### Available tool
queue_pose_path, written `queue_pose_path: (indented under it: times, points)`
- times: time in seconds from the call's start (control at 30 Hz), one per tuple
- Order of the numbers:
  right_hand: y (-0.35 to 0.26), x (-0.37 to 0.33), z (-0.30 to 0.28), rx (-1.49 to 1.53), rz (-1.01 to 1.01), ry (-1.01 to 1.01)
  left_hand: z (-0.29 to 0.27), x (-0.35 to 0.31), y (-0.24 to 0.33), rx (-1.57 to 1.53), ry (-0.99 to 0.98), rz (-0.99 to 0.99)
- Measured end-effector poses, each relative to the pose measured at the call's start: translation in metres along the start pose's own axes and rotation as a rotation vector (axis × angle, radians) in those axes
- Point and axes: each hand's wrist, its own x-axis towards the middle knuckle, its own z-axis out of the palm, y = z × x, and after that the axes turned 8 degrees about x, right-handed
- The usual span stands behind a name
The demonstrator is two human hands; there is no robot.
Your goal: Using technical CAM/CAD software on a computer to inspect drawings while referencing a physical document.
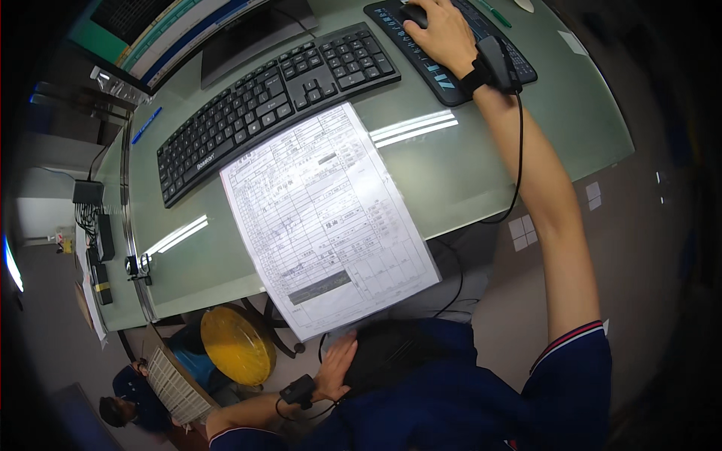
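My right hand (444, 37) rests over a black computer mouse (413, 15), fingers curved around it, at the top of the view. Under the mouse lies a dark mouse pad (444, 89) with light blue print. My left hand (335, 370) lies against my dark clothing below the desk edge, its fingers stretched out and holding nothing. Just beyond it is a printed form sheet (331, 225) with table lines and handwriting, its near end sticking out past the desk edge. A black keyboard (278, 98) sits behind the sheet, partly tucked against it.
A monitor (173, 37) stands at the far left of the glass-topped desk (180, 263). Blue pen (147, 125) and green pen (495, 13) lie on it. A yellow round stool (238, 345) stands below left, near another person (139, 398). A cable (520, 158) hangs from my right wrist.
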Motion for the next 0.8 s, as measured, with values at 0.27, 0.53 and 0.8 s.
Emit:
queue_pose_path:
  times: [0.27, 0.53, 0.8]
  points:
    - [-0.002, 0.007, -0.013, 0.016, -0.031, -0.068, 0.005, 0.016, -0.009, -0.016, 0.145, -0.008]
    - [0.009, 0.007, -0.007, -0.025, -0.091, -0.050, 0.010, 0.009, -0.012, -0.032, 0.139, 0.008]
    - [0.009, 0.006, -0.013, -0.064, -0.100, -0.060, 0.012, -0.002, -0.021, -0.047, 0.039, -0.103]
